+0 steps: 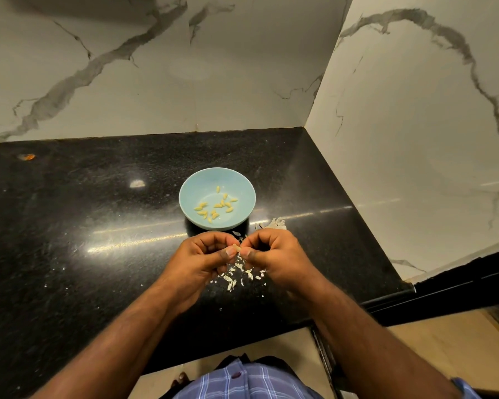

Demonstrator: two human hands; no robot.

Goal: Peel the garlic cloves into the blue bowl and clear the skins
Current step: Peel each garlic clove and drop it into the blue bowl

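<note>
Garlic clove [237, 248] mostly covered by fingertips of left hand [203, 256] and right hand [271, 251]; peeled or not, cannot tell. Garlic head remnant [272, 224] half hidden behind right hand. Skin scraps [238, 273] partly under both hands. Peeled cloves [216, 207] too small to count surely. Both forearms cut by bottom edge.

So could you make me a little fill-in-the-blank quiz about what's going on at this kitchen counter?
1. The peeled cloves lie inside the ____ bowl.
2. Both hands, left hand and right hand, pinch one ____ between them.
3. The loose skins lie scattered on the ____ countertop.
4. The bowl stands ____ the hands, toward the wall.

Missing words: blue; clove; black; beyond
</note>
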